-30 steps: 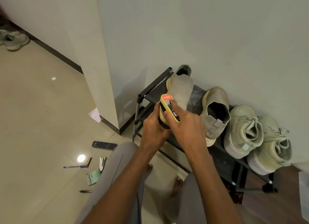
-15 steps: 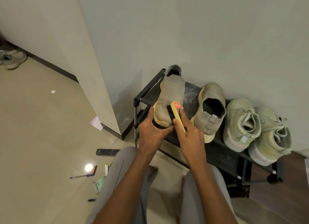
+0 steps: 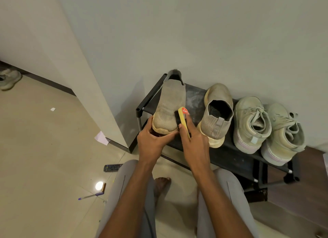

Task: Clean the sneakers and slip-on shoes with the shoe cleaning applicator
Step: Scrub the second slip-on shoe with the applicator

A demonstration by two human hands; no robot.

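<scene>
My left hand (image 3: 152, 140) grips the toe of a grey knit slip-on shoe (image 3: 169, 106), holding it toe-down and tilted above the left end of a black shoe rack (image 3: 229, 154). In my right hand (image 3: 192, 143) is the yellow shoe cleaning applicator (image 3: 183, 119) with a red label, its dark sponge side against the shoe's right side near the toe. The second slip-on (image 3: 215, 113) stands on the rack to the right. Two pale green lace-up sneakers (image 3: 252, 124) (image 3: 284, 136) stand further right.
The rack stands against a wall beside a corner column. On the tiled floor at the left lie a remote control (image 3: 112, 167), a purple pen (image 3: 89, 196) and a paper scrap (image 3: 101, 138). Another sneaker (image 3: 9, 79) lies at the far left. My knees and bare feet are below.
The shoe and both hands have lowered toward the rack. The applicator has slid from over the toe to the shoe's right side.
</scene>
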